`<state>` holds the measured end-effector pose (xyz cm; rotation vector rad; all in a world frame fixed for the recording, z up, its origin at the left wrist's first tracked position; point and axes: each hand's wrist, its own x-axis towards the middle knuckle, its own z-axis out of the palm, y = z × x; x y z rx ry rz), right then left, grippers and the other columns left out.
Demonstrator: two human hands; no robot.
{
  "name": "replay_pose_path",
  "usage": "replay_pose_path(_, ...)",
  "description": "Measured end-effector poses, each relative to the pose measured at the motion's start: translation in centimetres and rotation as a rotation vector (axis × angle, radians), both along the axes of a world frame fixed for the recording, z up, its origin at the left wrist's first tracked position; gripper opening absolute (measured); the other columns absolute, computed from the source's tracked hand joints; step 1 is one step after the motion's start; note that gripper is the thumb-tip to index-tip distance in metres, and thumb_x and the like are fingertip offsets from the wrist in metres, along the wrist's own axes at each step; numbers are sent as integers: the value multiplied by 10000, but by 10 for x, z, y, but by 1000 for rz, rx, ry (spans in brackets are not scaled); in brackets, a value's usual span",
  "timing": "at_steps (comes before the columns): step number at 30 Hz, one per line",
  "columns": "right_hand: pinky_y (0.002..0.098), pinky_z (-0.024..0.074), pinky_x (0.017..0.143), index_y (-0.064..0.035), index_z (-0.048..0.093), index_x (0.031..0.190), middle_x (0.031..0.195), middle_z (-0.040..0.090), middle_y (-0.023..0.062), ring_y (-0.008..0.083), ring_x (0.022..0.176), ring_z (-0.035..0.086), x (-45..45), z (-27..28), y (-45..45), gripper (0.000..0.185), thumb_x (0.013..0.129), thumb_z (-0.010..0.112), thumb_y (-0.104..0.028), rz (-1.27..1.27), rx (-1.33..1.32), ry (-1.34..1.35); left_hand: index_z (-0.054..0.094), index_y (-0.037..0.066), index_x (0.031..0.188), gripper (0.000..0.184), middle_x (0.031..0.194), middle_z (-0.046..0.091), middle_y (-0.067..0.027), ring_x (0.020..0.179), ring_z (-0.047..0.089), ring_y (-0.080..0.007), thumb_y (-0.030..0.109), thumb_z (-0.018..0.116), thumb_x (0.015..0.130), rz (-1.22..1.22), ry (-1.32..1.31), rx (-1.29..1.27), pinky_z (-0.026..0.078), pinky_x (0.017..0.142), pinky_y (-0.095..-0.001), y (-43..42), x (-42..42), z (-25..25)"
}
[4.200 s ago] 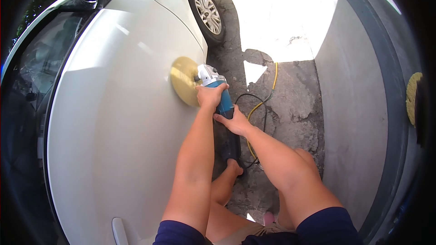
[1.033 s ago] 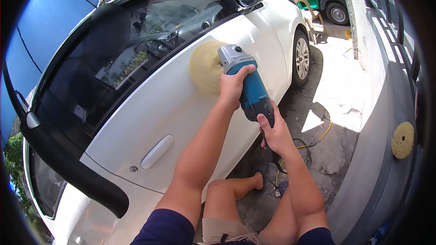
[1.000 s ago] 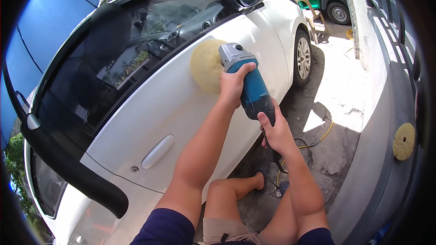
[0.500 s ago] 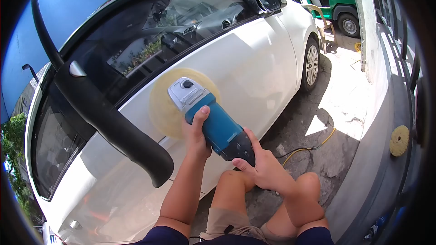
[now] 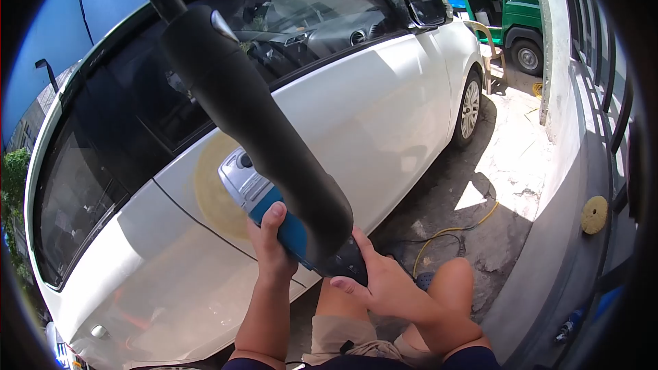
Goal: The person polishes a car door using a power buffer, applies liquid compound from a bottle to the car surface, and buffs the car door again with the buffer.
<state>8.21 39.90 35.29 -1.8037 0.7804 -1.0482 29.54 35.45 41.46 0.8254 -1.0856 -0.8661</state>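
Note:
My left hand (image 5: 273,243) is closed around the front of a blue electric polisher (image 5: 240,179), just behind its silver head. My right hand (image 5: 384,281) grips the dark rear end of the polisher. Its round yellow pad (image 5: 207,181) is blurred by spinning and lies against the side of the white car (image 5: 370,116), near the seam between front and rear doors. A thick black umbrella handle (image 5: 253,116) hangs close to the camera and hides part of the polisher's body.
A blue umbrella canopy (image 5: 113,0) spans the upper left. On the ledge at right sits a spare yellow pad (image 5: 594,215). A yellow cord (image 5: 445,229) runs over the concrete. Behind stand a beige plastic chair (image 5: 495,55) and a green vehicle (image 5: 522,14).
Both hands have moved the polisher left and slightly down along the door, toward the seam. The umbrella handle has swung right in view and now covers part of the polisher.

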Motion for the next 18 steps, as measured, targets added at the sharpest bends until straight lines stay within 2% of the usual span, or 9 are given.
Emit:
replay_pose_path(2,507,548,986,-18,127,1682,1259,670,374,546,1106,701,-14,-1,-6,1023,1016,662,-582,-62,87,-48,547,-4,1351,621,1140,666,-105,979,695,-215,353,812,917,-24,83,-6,585,845,-353,-26,-30,1)
replay_pose_path(3,504,546,996,-29,147,1682,1262,669,372,528,1121,708,-18,-7,-11,1007,1015,671,-571,-137,72,-103,546,5,1378,637,1168,662,-112,993,688,-220,323,832,905,-53,24,27,587,892,-382,-46,-39,-3)
replay_pose_path(4,489,579,932,-40,161,1682,1271,672,361,489,1067,742,-22,-22,-20,972,1025,667,-548,-203,15,-135,546,15,1406,658,1196,658,-119,1006,681,-225,292,853,894,-80,-32,56,589,940,-412,-66,-48,-7)
replay_pose_path(6,421,616,751,-39,183,1677,1224,697,297,357,905,772,-38,-17,-30,955,1029,668,-546,-248,231,-154,576,-13,1350,653,1130,676,-132,936,696,-212,309,872,865,-105,-102,201,615,864,-389,-84,-87,6)
replay_pose_path(9,287,539,501,-66,250,1656,940,627,99,131,627,613,-49,-27,-55,870,1047,645,-545,-338,261,-289,627,-30,1256,613,1023,695,-114,827,710,-200,349,889,852,-277,-110,195,626,748,-360,-135,-124,-8)
replay_pose_path(11,293,539,472,-74,336,1594,868,587,73,142,558,600,-54,-44,-78,773,1060,607,-562,-401,250,-320,642,-31,1230,605,1010,701,-110,818,717,-200,373,888,854,-432,42,253,625,735,-355,-171,-142,-33)
replay_pose_path(14,291,512,421,-71,376,1553,857,597,76,141,508,584,-63,-64,-103,743,1065,571,-595,-437,296,-340,612,-54,1284,668,1085,697,-138,889,722,-227,389,881,862,-437,-35,408,622,770,-376,-214,-160,-65)
replay_pose_path(16,301,534,475,-64,385,1546,905,621,90,156,562,613,-65,-74,-109,743,1068,557,-606,-417,340,-359,667,-45,1184,585,993,731,-137,825,736,-206,400,872,864,-170,-184,355,611,726,-359,-179,-159,-31)
replay_pose_path(18,325,560,631,-53,417,1502,997,645,110,188,716,654,-65,-97,-111,703,1073,561,-592,-403,313,-357,693,-43,1132,598,962,752,-140,788,744,-192,432,895,830,5,-288,263,608,698,-345,-133,-152,10)
